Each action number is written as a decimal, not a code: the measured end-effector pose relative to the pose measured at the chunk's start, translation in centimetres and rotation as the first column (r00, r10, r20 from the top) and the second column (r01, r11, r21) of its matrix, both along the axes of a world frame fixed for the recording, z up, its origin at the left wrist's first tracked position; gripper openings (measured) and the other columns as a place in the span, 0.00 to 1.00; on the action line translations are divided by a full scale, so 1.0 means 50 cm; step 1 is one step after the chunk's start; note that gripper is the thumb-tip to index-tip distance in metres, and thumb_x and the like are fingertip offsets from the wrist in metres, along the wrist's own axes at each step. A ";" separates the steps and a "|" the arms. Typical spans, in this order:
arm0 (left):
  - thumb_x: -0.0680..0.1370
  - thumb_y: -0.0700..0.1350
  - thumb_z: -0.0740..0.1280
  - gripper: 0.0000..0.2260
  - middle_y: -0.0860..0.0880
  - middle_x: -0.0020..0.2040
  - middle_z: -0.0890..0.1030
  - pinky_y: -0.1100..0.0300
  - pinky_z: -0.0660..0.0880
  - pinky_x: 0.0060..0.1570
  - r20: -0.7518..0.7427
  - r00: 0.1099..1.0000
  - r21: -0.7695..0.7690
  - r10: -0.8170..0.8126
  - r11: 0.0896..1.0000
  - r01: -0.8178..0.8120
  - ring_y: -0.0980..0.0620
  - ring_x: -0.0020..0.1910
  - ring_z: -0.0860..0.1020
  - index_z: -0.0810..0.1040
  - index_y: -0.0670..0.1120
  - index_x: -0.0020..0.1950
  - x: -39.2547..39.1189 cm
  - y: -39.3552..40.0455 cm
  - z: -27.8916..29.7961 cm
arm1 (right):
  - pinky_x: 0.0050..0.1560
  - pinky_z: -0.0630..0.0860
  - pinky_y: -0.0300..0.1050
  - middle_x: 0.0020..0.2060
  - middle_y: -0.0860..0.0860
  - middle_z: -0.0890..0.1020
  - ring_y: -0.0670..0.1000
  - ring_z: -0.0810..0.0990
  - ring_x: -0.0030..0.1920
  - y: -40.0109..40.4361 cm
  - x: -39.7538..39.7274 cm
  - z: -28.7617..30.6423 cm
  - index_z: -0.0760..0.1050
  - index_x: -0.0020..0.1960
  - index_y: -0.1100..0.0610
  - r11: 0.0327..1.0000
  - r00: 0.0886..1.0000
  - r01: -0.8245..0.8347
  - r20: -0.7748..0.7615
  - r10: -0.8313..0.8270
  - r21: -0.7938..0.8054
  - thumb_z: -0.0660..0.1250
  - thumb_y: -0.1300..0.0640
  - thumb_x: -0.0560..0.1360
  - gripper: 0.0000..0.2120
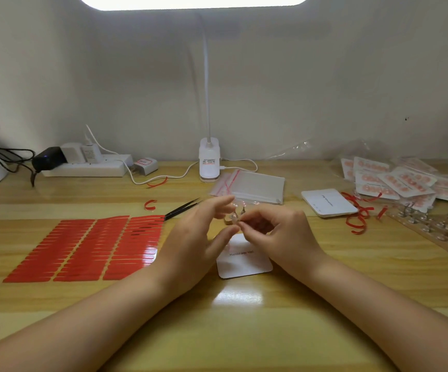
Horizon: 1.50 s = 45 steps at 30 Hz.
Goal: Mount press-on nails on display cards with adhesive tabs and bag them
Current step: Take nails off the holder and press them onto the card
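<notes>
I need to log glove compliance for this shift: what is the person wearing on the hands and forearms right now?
Nothing shows on either one. The left hand and right hand are bare, with no gloves, rings, watch or bracelet visible. Both forearms are uncovered down to the frame's lower edge, no sleeves in sight. The fingers look short-nailed, though blur limits detail.
</notes>
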State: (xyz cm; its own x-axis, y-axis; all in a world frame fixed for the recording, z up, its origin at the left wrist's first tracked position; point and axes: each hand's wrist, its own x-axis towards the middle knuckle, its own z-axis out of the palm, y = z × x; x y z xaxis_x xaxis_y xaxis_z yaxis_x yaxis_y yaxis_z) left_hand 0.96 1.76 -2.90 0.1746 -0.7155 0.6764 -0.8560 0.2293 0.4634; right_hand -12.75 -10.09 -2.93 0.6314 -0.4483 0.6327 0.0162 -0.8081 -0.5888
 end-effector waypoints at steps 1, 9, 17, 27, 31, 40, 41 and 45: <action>0.75 0.45 0.69 0.19 0.49 0.54 0.82 0.57 0.75 0.55 0.021 1.000 -0.030 -0.008 1.000 0.009 0.54 0.52 0.80 0.75 0.42 0.64 -0.001 -0.001 0.000 | 0.38 0.77 0.37 0.34 0.46 0.83 0.42 0.81 0.34 0.003 0.000 0.000 0.84 0.44 0.58 0.999 1.000 -0.026 -0.005 0.026 -0.023 0.74 0.65 0.71 0.04; 0.74 0.40 0.72 0.18 0.49 0.49 0.84 0.64 0.77 0.52 -0.003 1.000 -0.106 0.004 0.994 -0.005 0.59 0.51 0.82 0.75 0.39 0.61 0.002 0.005 0.006 | 0.36 0.77 0.48 0.32 0.46 0.80 0.45 0.78 0.33 0.004 0.004 -0.002 0.81 0.43 0.60 0.993 0.997 -0.072 -0.006 0.072 -0.092 0.73 0.63 0.73 0.01; 0.75 0.38 0.71 0.17 0.50 0.50 0.85 0.66 0.76 0.53 -0.048 0.999 -0.089 0.003 0.996 -0.008 0.60 0.52 0.82 0.74 0.40 0.63 0.003 0.005 0.007 | 0.36 0.77 0.50 0.34 0.48 0.81 0.49 0.80 0.34 0.001 0.005 -0.005 0.79 0.44 0.58 0.992 0.996 -0.092 -0.008 0.092 -0.086 0.71 0.63 0.74 0.02; 0.75 0.39 0.72 0.17 0.55 0.48 0.84 0.57 0.78 0.55 -0.222 0.971 -0.089 -0.086 0.994 0.067 0.56 0.51 0.82 0.72 0.50 0.61 0.007 -0.001 -0.004 | 0.33 0.66 0.29 0.29 0.41 0.74 0.42 0.73 0.29 0.013 0.005 -0.001 0.77 0.42 0.59 0.995 0.997 -0.072 -0.046 0.069 -0.064 0.71 0.65 0.73 0.04; 0.75 0.43 0.69 0.16 0.54 0.48 0.85 0.49 0.77 0.56 -0.380 0.915 -0.080 -0.139 0.990 0.117 0.50 0.53 0.83 0.72 0.56 0.60 0.010 -0.002 -0.004 | 0.34 0.68 0.30 0.30 0.42 0.76 0.44 0.77 0.32 0.008 0.004 0.004 0.78 0.44 0.59 0.996 0.995 -0.086 -0.057 0.084 -0.022 0.70 0.65 0.74 0.04; 0.77 0.38 0.67 0.12 0.50 0.46 0.86 0.64 0.78 0.47 -0.586 0.792 -0.077 -0.171 0.985 0.156 0.52 0.45 0.84 0.73 0.51 0.58 0.003 -0.010 -0.001 | 0.39 0.78 0.46 0.33 0.49 0.80 0.46 0.79 0.35 0.003 0.005 -0.001 0.78 0.47 0.62 0.989 0.988 -0.140 -0.063 0.142 0.036 0.69 0.65 0.76 0.01; 0.78 0.38 0.67 0.12 0.50 0.45 0.86 0.64 0.78 0.45 -0.614 0.775 -0.076 -0.151 0.988 0.132 0.52 0.42 0.84 0.73 0.50 0.58 0.004 -0.011 0.001 | 0.39 0.77 0.46 0.34 0.49 0.79 0.47 0.79 0.35 0.003 0.005 -0.001 0.77 0.47 0.62 0.989 0.987 -0.142 -0.066 0.144 0.037 0.68 0.66 0.76 0.01; 0.79 0.39 0.65 0.08 0.49 0.44 0.86 0.56 0.80 0.45 -0.759 0.650 -0.072 -0.050 0.997 -0.007 0.53 0.38 0.84 0.72 0.49 0.56 0.021 -0.011 0.015 | 0.39 0.78 0.45 0.33 0.46 0.79 0.46 0.80 0.34 0.003 0.004 -0.004 0.76 0.45 0.57 0.987 0.991 -0.115 -0.062 0.122 0.110 0.68 0.64 0.76 0.04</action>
State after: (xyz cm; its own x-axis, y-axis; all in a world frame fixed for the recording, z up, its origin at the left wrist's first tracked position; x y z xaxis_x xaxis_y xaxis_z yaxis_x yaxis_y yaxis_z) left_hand 2.01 1.23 -2.14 0.6323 -0.6876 0.3569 -0.2053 0.2955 0.9330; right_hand -12.55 -9.94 -3.11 0.7245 -0.4296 0.5389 0.0649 -0.7359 -0.6739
